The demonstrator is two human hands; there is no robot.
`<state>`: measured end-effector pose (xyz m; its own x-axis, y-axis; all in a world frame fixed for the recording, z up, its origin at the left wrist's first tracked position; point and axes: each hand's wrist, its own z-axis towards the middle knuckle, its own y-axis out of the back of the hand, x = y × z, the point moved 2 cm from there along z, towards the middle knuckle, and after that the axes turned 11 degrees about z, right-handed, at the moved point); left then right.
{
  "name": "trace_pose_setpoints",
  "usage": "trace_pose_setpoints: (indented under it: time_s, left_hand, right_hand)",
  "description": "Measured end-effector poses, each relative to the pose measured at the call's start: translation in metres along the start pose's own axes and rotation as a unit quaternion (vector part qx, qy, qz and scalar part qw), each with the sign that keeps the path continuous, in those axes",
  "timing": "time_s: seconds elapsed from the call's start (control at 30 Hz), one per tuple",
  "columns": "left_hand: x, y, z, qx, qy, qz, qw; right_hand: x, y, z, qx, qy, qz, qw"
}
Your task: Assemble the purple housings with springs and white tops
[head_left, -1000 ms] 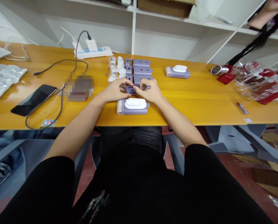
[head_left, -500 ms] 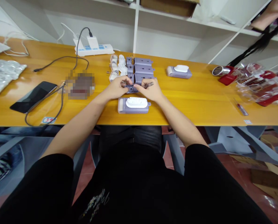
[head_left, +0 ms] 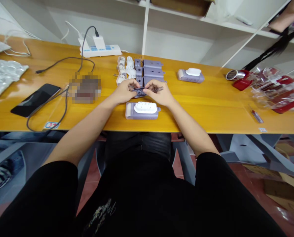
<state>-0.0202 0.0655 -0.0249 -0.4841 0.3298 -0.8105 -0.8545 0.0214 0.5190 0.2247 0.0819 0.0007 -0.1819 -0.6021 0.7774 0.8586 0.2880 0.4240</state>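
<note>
**Small purple part pinched between both hands**

On the right, clear plastic packages [head_left: 283,82] hold red pieces, too jumbled to tell more exactly. A brown cardboard box [head_left: 183,6] sits on the shelf above, its contents out of view.

Your small purple plastic part [head_left: 140,93], with a dark round fitting in its face, is up near the table's [head_left: 206,108] middle. It is just beyond the purple block-shaped device with a white bristled oval pad [head_left: 145,108]. Your left hand [head_left: 124,92] pinches its left end between thumb and fingers; your right hand [head_left: 160,95] has its thumb at the other end, while its curled fingers keep a dark coiled metal spring [head_left: 158,89] that pokes out to the right. Behind your hands, purple plastic housings [head_left: 152,70] stand in a row beside white plastic parts [head_left: 122,69] with springs on them.

Compared with a second ago, the small part looks flatter to your view, and the spring sticks out further past your fingers. The bristled device lies where it did.
</note>
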Motion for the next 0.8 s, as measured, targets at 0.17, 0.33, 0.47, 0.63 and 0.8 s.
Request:
trace_pose_setpoints:
  time_s: [0.17, 0.33, 0.47, 0.63, 0.8]
  left_hand:
    - [0.002, -0.001, 0.001, -0.003, 0.009, 0.0, 1.0]
    - [0.005, 0.0, 0.002, -0.02, 0.038, 0.002, 0.999]
    - [0.008, 0.0, 0.003, -0.024, 0.024, -0.004, 0.999]
    - [0.013, -0.001, 0.004, -0.018, 0.031, -0.008, 0.999]
    - [0.009, -0.001, 0.004, -0.009, 0.055, -0.008, 0.998]
  right_hand:
    - [-0.003, -0.001, 0.003, 0.019, -0.007, 0.042, 0.999]
    - [-0.009, 0.002, 0.007, 0.007, -0.045, 0.068, 0.997]
    - [-0.011, 0.003, 0.007, 0.0, -0.062, 0.094, 0.994]
    - [-0.013, 0.002, 0.007, -0.002, -0.061, 0.102, 0.993]
    - [-0.017, 0.001, 0.006, 0.002, -0.058, 0.101, 0.993]
